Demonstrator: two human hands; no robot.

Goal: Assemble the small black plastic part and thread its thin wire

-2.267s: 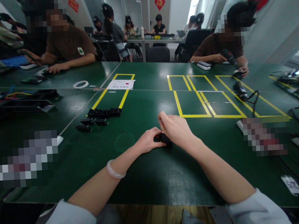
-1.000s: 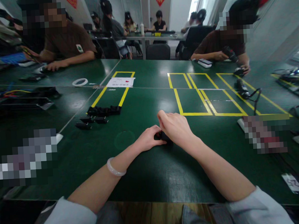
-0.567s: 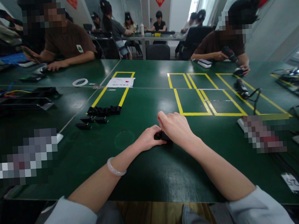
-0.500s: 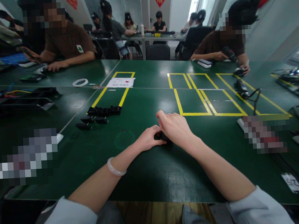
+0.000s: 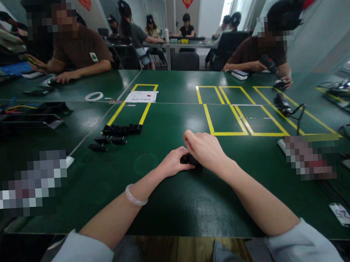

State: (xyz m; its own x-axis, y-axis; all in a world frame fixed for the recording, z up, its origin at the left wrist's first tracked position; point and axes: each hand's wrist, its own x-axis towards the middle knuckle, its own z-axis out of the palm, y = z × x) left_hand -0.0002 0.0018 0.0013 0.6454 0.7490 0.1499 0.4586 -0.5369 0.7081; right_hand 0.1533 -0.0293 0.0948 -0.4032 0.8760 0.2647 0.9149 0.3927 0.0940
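Note:
A small black part (image 5: pixel 188 160) lies on the green table (image 5: pixel 173 202), mostly hidden between my two hands. My left hand (image 5: pixel 173 162) grips its left end with curled fingers, wrist resting on the table, a pale bangle on the forearm. My right hand (image 5: pixel 206 149) closes over the part's right side from above, fingers bent, thumb raised. The hands touch each other over the part.
A row of black parts (image 5: pixel 122 130) and three loose ones (image 5: pixel 106 142) lie left of centre beside yellow tape outlines (image 5: pixel 146 109). More yellow rectangles (image 5: pixel 236 115), a white tape ring (image 5: pixel 94 97), a white card (image 5: pixel 141 96). Other people work at the far edge; a cabled tool (image 5: pixel 281 104) lies right.
Almost nothing differs. Both hands stay closed on the small black part at the same spot; my right thumb shifts slightly.

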